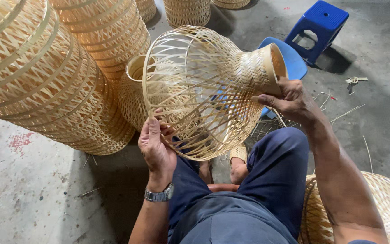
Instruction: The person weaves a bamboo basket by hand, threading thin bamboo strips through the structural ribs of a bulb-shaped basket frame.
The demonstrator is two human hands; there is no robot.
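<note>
- Gripping the woven bamboo shade (204, 86), the left hand (155, 147) pinches its wide rim between thumb and fingers.
- The right hand (290, 100) curls around the narrow neck; its fingertips are probably tucked behind.

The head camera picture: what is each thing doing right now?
Woven bamboo shade: tipped on its side, held off the floor.
Left hand: gripping the shade's wide rim.
Right hand: gripping its narrow neck.
Stacked bamboo shades: lying piled on the floor.
Blue stool: upright, nothing on it.
Wristwatch: on the left wrist.
</note>
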